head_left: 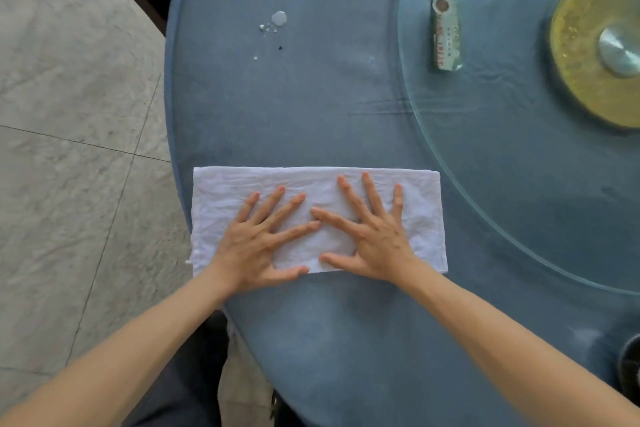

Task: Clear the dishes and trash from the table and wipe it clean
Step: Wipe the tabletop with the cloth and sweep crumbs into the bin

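Pressing flat on a white cloth point(317, 204), both hands lie side by side with the fingers straight and spread apart. The left hand point(258, 246) covers the middle-left part of the cloth, the right hand point(372, 239) the middle-right part, and their index fingers almost meet. Neither hand grips anything. The cloth is folded to a long rectangle and lies on the blue table point(346, 340) near its edge, close to the person.

Farther on the table there is a small white spill point(278, 18) with some crumbs point(265, 28) beside it, well apart from the cloth. A round glass turntable point(485, 166) sits on the table at the right. On it lies a small green packet point(445, 33), and I cannot read the print. Under the glass is a yellow disc point(575, 55) with a metal hub point(620, 50) in the middle. At the right edge a dark round container point(630, 364) shows only partly, and what is in it I cannot tell. The floor point(76, 114) is grey tile.
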Demonstrator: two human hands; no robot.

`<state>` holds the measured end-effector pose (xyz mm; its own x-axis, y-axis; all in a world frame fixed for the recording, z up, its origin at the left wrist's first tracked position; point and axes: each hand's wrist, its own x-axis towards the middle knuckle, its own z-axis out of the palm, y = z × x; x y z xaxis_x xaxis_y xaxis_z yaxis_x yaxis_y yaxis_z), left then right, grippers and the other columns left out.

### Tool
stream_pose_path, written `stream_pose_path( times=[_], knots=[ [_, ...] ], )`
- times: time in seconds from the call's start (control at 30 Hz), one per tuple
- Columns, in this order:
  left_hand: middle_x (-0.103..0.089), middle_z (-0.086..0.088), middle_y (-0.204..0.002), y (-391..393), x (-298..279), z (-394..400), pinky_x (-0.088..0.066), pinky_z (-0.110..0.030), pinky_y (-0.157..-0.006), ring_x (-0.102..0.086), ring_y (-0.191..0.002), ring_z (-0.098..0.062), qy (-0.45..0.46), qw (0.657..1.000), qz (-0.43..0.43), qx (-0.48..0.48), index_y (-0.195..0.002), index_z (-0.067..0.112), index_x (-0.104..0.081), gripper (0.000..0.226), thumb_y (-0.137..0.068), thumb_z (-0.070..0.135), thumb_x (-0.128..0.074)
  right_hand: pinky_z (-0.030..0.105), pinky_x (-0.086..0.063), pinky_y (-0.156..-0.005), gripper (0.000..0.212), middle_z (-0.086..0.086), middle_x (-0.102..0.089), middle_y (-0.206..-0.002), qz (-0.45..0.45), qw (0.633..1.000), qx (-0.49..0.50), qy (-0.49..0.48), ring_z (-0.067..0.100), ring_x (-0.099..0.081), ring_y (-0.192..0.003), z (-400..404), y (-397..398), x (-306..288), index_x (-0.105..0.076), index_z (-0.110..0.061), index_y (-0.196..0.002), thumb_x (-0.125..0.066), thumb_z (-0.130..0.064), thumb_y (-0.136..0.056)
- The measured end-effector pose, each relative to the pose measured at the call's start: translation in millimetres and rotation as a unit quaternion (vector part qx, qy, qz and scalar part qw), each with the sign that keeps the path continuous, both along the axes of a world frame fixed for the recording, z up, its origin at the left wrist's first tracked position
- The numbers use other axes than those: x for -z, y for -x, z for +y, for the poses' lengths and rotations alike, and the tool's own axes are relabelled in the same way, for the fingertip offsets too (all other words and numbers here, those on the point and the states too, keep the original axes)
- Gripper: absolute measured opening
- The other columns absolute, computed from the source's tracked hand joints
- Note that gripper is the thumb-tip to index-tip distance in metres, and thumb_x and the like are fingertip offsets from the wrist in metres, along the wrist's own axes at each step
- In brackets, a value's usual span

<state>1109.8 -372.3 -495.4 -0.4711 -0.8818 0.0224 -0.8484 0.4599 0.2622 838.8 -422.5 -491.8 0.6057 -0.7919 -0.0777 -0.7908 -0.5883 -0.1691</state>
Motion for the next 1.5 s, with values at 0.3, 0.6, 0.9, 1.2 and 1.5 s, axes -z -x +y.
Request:
stream_pose_path(
  times=[0.3, 0.6, 0.9, 1.2, 1.5],
  knots=[
    [-0.016, 0.006, -0.171, -73.5, 0.8, -149.8, -0.013, -0.056, -0.125, -0.009, -0.158, -0.025, -0.004, 0.998, -0.038, 0.051, -0.155, 0.054, -0.024, 0.072, -0.090, 0.082, -0.036, 0.082, -0.006, -0.112, 0.081, -0.004, -0.008, -0.175, 0.034, 0.997, 0.063, 0.001, 0.036, -0.001, -0.161, -117.8, -70.7, -0.8, -0.026, -0.064, -0.153, -0.039, -0.094, -0.079],
    [-0.014, 0.009, -0.171, -121.4, 4.4, -264.0, -0.010, -0.055, -0.126, -0.009, -0.158, -0.024, 0.013, 0.995, -0.017, 0.096, -0.154, 0.058, -0.020, 0.076, -0.086, 0.086, -0.037, 0.084, -0.003, -0.110, 0.095, -0.004, -0.001, -0.176, 0.048, 0.994, 0.094, -0.004, 0.037, 0.004, -0.161, -210.6, -115.6, -2.7, -0.015, -0.065, -0.155, -0.024, -0.104, -0.069],
    [-0.015, 0.010, -0.170, -144.8, -0.9, -340.7, -0.005, -0.051, -0.127, -0.008, -0.159, -0.023, -0.004, 0.991, -0.007, 0.135, -0.152, 0.060, -0.023, 0.077, -0.083, 0.088, -0.040, 0.085, -0.002, -0.110, 0.097, -0.006, 0.006, -0.175, 0.062, 0.988, 0.140, -0.024, 0.035, 0.009, -0.161, -263.0, -143.1, -7.7, -0.010, -0.066, -0.155, -0.030, -0.104, -0.067],
    [-0.008, 0.013, -0.171, -156.5, 0.2, -413.7, 0.001, -0.048, -0.127, 0.001, -0.159, -0.020, -0.022, 0.985, -0.011, 0.168, -0.150, 0.067, -0.013, 0.075, -0.082, 0.092, -0.033, 0.086, -0.002, -0.109, 0.094, -0.009, 0.007, -0.175, 0.050, 0.984, 0.173, -0.012, 0.034, 0.007, -0.161, -316.9, -155.9, -1.3, -0.005, -0.070, -0.153, -0.027, -0.105, -0.068],
    [-0.005, 0.015, -0.170, -160.8, 5.1, -520.6, 0.000, -0.049, -0.127, 0.003, -0.158, -0.017, -0.020, 0.979, -0.023, 0.200, -0.149, 0.069, -0.011, 0.074, -0.082, 0.093, -0.030, 0.087, 0.000, -0.108, 0.091, -0.009, 0.004, -0.175, 0.037, 0.979, 0.201, -0.001, 0.034, 0.007, -0.161, -407.2, -160.7, 8.1, 0.001, -0.074, -0.149, -0.018, -0.107, -0.067]
  ],
)
